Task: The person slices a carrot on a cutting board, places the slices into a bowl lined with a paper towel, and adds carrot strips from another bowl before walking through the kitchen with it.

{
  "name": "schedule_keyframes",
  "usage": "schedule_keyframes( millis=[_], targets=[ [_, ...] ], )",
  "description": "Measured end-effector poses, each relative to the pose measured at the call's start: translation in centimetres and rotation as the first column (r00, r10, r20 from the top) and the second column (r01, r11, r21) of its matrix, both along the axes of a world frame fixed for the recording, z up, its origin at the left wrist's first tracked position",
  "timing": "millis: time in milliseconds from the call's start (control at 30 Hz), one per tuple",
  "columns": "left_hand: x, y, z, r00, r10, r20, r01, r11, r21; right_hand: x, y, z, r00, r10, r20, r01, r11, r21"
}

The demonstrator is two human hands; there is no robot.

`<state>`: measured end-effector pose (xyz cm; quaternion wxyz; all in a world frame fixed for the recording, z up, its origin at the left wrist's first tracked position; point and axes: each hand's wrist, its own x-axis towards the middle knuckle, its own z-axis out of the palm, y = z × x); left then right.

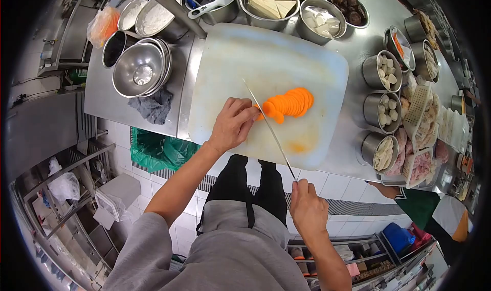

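Observation:
My right hand (308,206) is closed around the handle of a long kitchen knife (273,135), whose blade runs up and left across the cutting board (230,61). At the blade, my left hand (234,121) pinches the end of a carrot (258,112), with its fingertips close beside the steel. Right of the blade lies an overlapping row of round carrot slices (290,102); one slice leans out toward me. How much uncut carrot sits under my left fingers is mostly hidden.
Steel bowls (140,71) are stacked at left beside a grey cloth (153,106). Food-filled containers (270,4) line the back; more pots (381,110) and trays of raw meat (420,163) stand at right. A green-lined bin (153,148) is below the left edge. Another person (424,204) is at right.

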<state>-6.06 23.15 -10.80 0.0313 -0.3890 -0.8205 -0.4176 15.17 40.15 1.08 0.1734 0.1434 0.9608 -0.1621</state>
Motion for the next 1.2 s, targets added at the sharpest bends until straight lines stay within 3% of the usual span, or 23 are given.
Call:
schedule_keyframes(
  millis=[233,467,633,700,833,900,1000,1200],
  targets=[
    [-0.1,0.0,0.0,1.0,-0.018,0.015,0.018,1.0,-0.001,-0.4,-0.2,0.2,0.997,-0.009,0.072,0.01,1.0,-0.01],
    [-0.1,-0.1,-0.1,1.0,-0.014,0.011,0.013,0.999,0.034,-3.1,-0.6,-6.1,1.0,-0.017,0.018,0.018,0.999,-0.051],
    [0.2,-0.2,-0.2,1.0,0.01,-0.014,-0.01,1.0,0.03,-3.4,0.4,-6.6,0.999,-0.043,0.007,0.044,0.995,-0.085],
    [0.1,-0.2,-0.2,1.0,0.011,-0.023,-0.01,0.999,0.037,-3.3,1.5,-6.8,0.995,-0.084,-0.056,0.061,0.94,-0.336],
    [0.1,-0.2,-0.2,0.999,0.013,-0.03,-0.012,1.0,0.029,-2.7,1.4,-5.2,0.989,-0.09,-0.114,0.055,0.958,-0.281],
    [0.1,-0.2,0.0,1.0,0.012,-0.024,-0.012,1.0,0.015,-2.5,0.8,-3.2,1.0,-0.011,-0.03,0.008,0.997,-0.078],
    [0.2,0.0,0.1,1.0,0.018,-0.009,-0.018,1.0,0.005,-1.6,-0.2,-1.5,1.0,-0.017,-0.004,0.017,1.0,-0.012],
    [0.2,-0.2,0.1,1.0,-0.003,0.009,0.003,1.0,0.002,0.2,0.0,0.4,0.999,-0.012,0.041,0.012,1.0,-0.008]
  ],
)
